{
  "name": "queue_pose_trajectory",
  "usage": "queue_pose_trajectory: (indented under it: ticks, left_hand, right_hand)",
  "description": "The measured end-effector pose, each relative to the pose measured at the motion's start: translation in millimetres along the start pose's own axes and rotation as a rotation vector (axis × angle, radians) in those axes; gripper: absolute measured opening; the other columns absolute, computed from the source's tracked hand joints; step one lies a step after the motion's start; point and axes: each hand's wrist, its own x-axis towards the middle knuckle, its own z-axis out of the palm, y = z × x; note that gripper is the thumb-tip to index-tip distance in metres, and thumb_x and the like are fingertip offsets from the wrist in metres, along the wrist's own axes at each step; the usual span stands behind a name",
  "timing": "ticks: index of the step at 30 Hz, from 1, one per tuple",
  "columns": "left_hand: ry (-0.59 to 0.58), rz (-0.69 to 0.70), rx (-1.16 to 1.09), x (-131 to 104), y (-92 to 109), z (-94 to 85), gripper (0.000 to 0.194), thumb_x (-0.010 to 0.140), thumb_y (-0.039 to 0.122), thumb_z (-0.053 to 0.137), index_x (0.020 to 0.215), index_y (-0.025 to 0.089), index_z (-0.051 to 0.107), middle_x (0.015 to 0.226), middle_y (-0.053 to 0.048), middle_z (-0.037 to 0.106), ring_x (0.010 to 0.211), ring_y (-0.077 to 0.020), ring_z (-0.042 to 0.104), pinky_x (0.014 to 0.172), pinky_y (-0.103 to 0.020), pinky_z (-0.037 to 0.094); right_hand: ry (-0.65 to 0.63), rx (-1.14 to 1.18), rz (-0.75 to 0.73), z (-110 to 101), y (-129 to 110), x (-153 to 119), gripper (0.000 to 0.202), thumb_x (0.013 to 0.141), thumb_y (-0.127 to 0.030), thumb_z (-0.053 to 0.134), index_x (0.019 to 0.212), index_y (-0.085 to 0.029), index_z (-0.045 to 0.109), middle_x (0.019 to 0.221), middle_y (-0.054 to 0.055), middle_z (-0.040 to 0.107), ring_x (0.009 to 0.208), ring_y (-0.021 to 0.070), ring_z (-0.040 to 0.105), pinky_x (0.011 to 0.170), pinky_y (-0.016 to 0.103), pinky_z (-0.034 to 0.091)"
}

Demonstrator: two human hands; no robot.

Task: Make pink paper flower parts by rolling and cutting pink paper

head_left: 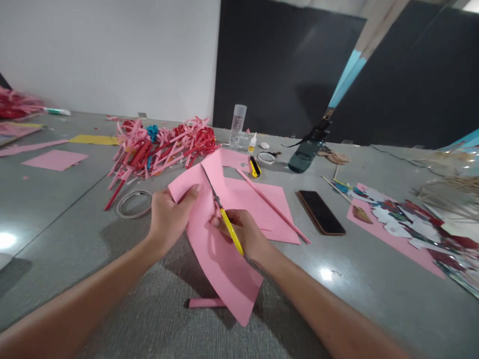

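Observation:
My left hand point(168, 214) pinches the left part of a curved pink paper sheet point(220, 269), thumb on top. My right hand point(243, 229) is closed round the yellow handle of the scissors point(231, 232). The scissor blades lie across the upper part of the sheet, pointing up and away to the left. The sheet's lower end curls down toward me. Behind it, another pink sheet point(277, 199) lies flat on the table with a thin rolled pink stick point(275, 207) across it. Part of my right hand's fingers is hidden by the handle.
Pink and red paper fringes point(164, 144) lie behind a tape roll point(133, 204). A yellow cutter point(255, 167), glue bottle point(252, 143), clear bottle point(237, 125), dark bottle point(305, 154) and phone point(321, 213) stand or lie beyond my hands. Paper scraps point(404, 219) cover the right side.

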Motion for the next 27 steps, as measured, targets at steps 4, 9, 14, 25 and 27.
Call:
queue_pose_trajectory:
  ticks: [4,9,14,25,27]
  left_hand:
    - [-0.009,0.006,-0.014,-2,0,0.3,0.025,0.075,0.036,0.074,0.064,0.015,0.065,0.057,0.001,0.054,0.054,-0.0134,0.048,0.048,-0.023,0.036]
    - [-0.024,0.0,-0.003,0,-2,0.5,0.025,0.077,0.038,0.073,0.07,0.014,0.069,0.061,0.0,0.059,0.057,-0.0141,0.051,0.049,-0.022,0.039]
    - [-0.033,-0.058,-0.037,1,-1,-0.6,0.023,0.074,0.036,0.074,0.074,0.013,0.072,0.065,-0.001,0.063,0.059,-0.0154,0.055,0.05,-0.023,0.042]
    - [-0.092,-0.058,-0.063,-3,-4,0.8,0.02,0.073,0.033,0.074,0.069,0.014,0.069,0.061,0.0,0.059,0.054,-0.0133,0.051,0.046,-0.022,0.038]
    - [-0.103,-0.059,-0.061,-3,-6,0.8,0.021,0.074,0.035,0.074,0.072,0.014,0.07,0.063,-0.001,0.061,0.055,-0.0138,0.052,0.047,-0.022,0.039]
  right_hand:
    - [-0.021,-0.082,0.003,-5,6,-1,0.053,0.077,-0.064,0.069,0.063,-0.019,0.047,0.055,-0.005,0.037,0.053,0.0083,0.027,0.053,0.027,0.018]
    - [-0.066,-0.068,0.01,-9,7,2,0.054,0.075,-0.066,0.07,0.066,-0.019,0.048,0.057,-0.005,0.036,0.053,0.008,0.027,0.051,0.026,0.017]
    - [-0.098,-0.047,0.046,-13,1,0,0.054,0.075,-0.069,0.068,0.07,-0.02,0.047,0.06,-0.006,0.032,0.053,0.008,0.025,0.05,0.025,0.017]
    - [-0.137,0.019,0.024,-17,-9,-8,0.062,0.073,-0.078,0.063,0.068,-0.021,0.041,0.061,-0.007,0.03,0.054,0.0084,0.024,0.051,0.026,0.017]
    - [-0.124,0.02,0.014,-16,-10,-9,0.063,0.073,-0.078,0.064,0.067,-0.021,0.04,0.061,-0.007,0.029,0.054,0.0083,0.024,0.051,0.026,0.017]
